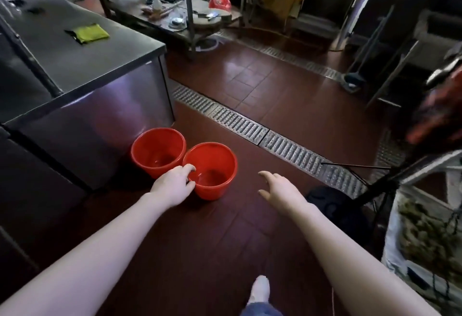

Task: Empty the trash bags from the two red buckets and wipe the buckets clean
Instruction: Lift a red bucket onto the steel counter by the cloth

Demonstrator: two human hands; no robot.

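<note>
1. Steel worktop [75, 53] fills nine to eleven o'clock; both buckets stand on the floor at its foot
2. Far bucket [150, 163] touches near bucket [217, 190], at its ten o'clock; both look bagless, light, stiff, likely slick inside
3. Left hand [172, 185] pinches the near rim, the best hold; right hand [280, 190] hangs released at three o'clock
4. Yellow-green cloth [87, 33] lies on the worktop

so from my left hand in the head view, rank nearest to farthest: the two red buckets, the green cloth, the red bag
1. right bucket: the left hand grips its rim
2. left bucket: just beyond, by the counter
3. green cloth: up on the counter
4. red bag: farthest, low at the back
</note>
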